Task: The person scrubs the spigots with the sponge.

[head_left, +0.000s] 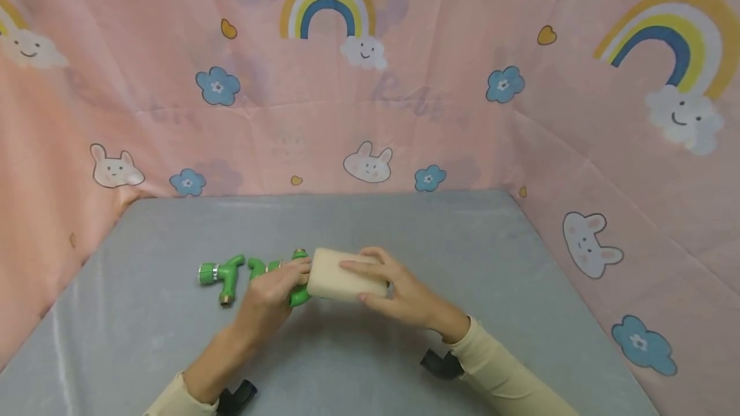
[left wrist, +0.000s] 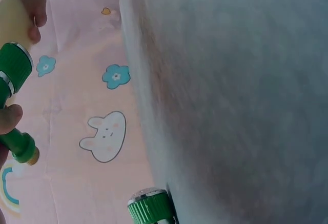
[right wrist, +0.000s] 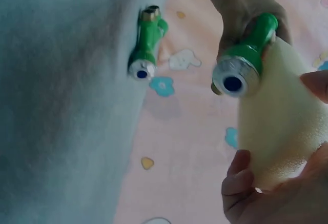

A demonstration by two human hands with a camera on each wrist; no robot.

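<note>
My left hand (head_left: 267, 294): clamped on the green tap (right wrist: 245, 57), fingers curled round its body; I hold it raised above the grey table (head_left: 405, 230), its round silver end turned toward my right wrist.
My right hand (head_left: 401, 291): clamped too, thumb and fingers pinching the cream sponge (head_left: 332, 278) at its sides; the sponge is also above the table.
Where sponge meets tap: they come together in front of me, the sponge's end right at the tap; whether it presses on or sits just beside, I cannot tell.
Wiping so far: I judge this one tap to be in hand and unfinished, since I hold it and the sponge together; nothing on its surface shows me how much is done.
Taps on the table: the loose tap (head_left: 229, 281) lies at the left, the half-hidden tap (head_left: 257, 268) between it and my left hand, which covers part of it; I cannot tell whether either has been wiped or is left to do.
Containers: I see none in any view; the loose tap lies straight on the tabletop.
</note>
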